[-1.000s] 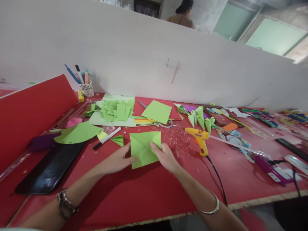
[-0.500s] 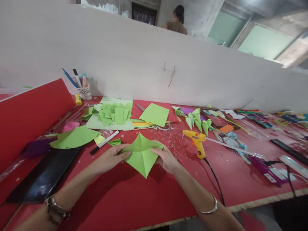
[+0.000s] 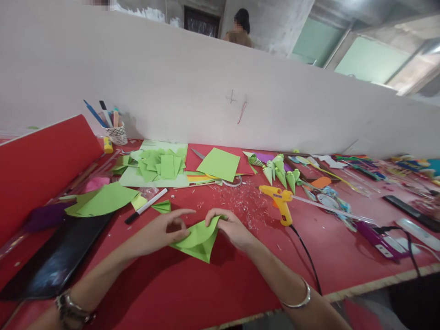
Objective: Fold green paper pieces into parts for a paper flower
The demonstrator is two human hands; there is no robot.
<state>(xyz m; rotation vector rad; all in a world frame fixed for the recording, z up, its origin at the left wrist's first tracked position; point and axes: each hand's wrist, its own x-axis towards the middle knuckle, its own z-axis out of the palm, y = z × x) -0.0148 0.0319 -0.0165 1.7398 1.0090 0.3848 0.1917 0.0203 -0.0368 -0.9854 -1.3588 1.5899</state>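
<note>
A creased sheet of green paper [image 3: 197,240] is held between my two hands above the red table, its far part bent over toward me. My left hand [image 3: 163,231] pinches its left corner with the thumb on top, while the index finger stretches out above. My right hand [image 3: 228,227] grips the upper right edge, with fingers curled over the fold. Just beyond my left hand lies a small folded green paper piece [image 3: 161,206]. A white marker with a black cap [image 3: 146,206] rests beside it.
To the right lies a yellow glue gun [image 3: 280,201] with a black cord. Green paper cones [image 3: 280,169], a stack of green cut pieces [image 3: 161,166] and scissors [image 3: 197,154] lie at the back. A purple power strip [image 3: 376,243] is at the right, a black phone-like slab [image 3: 58,256] at the left.
The paper was spread out as a diamond; now its far part is folded over toward me. My right hand has shifted onto the fold, and my left index finger has lifted off.
</note>
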